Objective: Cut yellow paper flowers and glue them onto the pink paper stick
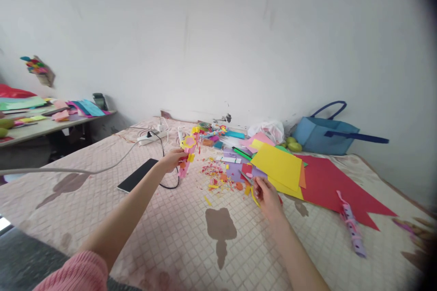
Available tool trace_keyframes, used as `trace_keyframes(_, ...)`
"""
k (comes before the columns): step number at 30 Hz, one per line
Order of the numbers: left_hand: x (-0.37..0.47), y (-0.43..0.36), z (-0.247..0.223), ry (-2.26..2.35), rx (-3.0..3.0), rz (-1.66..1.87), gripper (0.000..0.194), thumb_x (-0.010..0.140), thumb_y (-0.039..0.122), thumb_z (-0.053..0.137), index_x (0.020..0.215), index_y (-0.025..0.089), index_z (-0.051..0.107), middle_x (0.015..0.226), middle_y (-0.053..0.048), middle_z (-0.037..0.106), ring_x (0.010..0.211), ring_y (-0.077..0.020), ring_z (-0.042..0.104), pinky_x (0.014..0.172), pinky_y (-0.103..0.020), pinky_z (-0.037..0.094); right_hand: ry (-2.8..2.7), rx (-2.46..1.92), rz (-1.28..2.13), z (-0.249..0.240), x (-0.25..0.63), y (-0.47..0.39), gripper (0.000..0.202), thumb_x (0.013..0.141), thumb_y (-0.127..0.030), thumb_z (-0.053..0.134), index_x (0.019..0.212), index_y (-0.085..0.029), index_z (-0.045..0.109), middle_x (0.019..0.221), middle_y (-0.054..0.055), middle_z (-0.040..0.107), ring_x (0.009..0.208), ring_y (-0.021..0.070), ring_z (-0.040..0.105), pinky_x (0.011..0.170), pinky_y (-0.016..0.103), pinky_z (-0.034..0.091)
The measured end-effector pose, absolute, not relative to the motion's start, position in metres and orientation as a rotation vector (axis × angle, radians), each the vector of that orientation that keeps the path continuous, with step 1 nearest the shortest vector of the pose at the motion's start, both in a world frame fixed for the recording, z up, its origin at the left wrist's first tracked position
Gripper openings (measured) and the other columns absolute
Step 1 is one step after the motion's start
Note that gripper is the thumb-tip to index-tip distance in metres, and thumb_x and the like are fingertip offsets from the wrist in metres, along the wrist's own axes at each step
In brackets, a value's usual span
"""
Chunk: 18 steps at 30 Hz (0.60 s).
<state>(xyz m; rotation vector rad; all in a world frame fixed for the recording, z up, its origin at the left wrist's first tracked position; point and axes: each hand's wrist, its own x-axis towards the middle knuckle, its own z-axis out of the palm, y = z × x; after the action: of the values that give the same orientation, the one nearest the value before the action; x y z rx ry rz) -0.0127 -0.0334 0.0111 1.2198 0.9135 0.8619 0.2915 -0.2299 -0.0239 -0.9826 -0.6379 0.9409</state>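
Note:
My left hand [172, 160] is closed around a pink paper tube [184, 170] and holds it up above the table. Yellow paper flowers [188, 142] and small orange pieces decorate the tube. In my right hand [268, 193] is a pair of scissors [253, 185] with yellow handles, its blades pointing up and left toward the paper scraps. Those small red, yellow and orange scraps [221, 175] lie scattered between my two hands. Just beyond the scissors is a purple sheet [233, 170], partly covered by scraps.
Yellow sheets [278, 166] and a large red sheet [327, 182] spread to the right, near a decorated purple roll [353, 232]. A blue bag [324, 134] stands at the back. At left are a black tablet-like slab [138, 175], a power strip [150, 138] and a grey cable [102, 170].

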Motion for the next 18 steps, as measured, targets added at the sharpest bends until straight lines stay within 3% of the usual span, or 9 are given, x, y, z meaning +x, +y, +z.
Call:
trace_keyframes(6, 0.000, -0.028, 0.013, 0.910, 1.237, 0.837, 0.018, 0.063, 0.021, 0.071, 0.071, 0.014, 0.057, 0.064, 0.000, 0.058, 0.054, -0.0086, 0.054, 0.048, -0.018, 0.039, -0.632, -0.985, 0.948, -0.027, 0.291, -0.229, 0.032, 0.057, -0.040, 0.080, 0.060, -0.019, 0.055, 0.051, -0.006, 0.048, 0.038, 0.0049, 0.039, 0.034, 0.019, 0.025)
trace_keyframes(11, 0.006, -0.019, 0.008, 0.960, 1.240, 0.795, 0.012, 0.072, 0.018, 0.067, 0.076, 0.013, 0.057, 0.067, 0.000, 0.057, 0.055, -0.0079, 0.053, 0.049, -0.018, 0.040, -0.624, -0.996, 0.953, -0.029, 0.292, -0.228, 0.032, 0.057, -0.041, 0.080, 0.064, -0.019, 0.057, 0.051, -0.006, 0.048, 0.038, 0.0055, 0.039, 0.034, 0.020, 0.026)
trace_keyframes(15, 0.010, -0.011, 0.000, 1.022, 1.234, 0.729, 0.022, 0.086, 0.027, 0.057, 0.102, 0.012, 0.058, 0.095, -0.006, 0.061, 0.077, -0.0139, 0.059, 0.066, -0.029, 0.051, -0.630, -0.998, 0.971, -0.030, 0.291, -0.228, 0.032, 0.058, -0.041, 0.080, 0.063, -0.019, 0.058, 0.051, -0.006, 0.048, 0.039, 0.0054, 0.039, 0.035, 0.020, 0.027)
trace_keyframes(18, 0.014, -0.007, -0.004, 1.054, 1.215, 0.685, 0.033, 0.088, 0.032, 0.053, 0.117, 0.014, 0.053, 0.115, -0.009, 0.056, 0.097, -0.0201, 0.058, 0.081, -0.041, 0.051, -0.634, -1.000, 0.975, -0.029, 0.290, -0.228, 0.031, 0.058, -0.042, 0.079, 0.064, -0.019, 0.059, 0.050, -0.006, 0.048, 0.040, 0.0055, 0.039, 0.036, 0.020, 0.027)
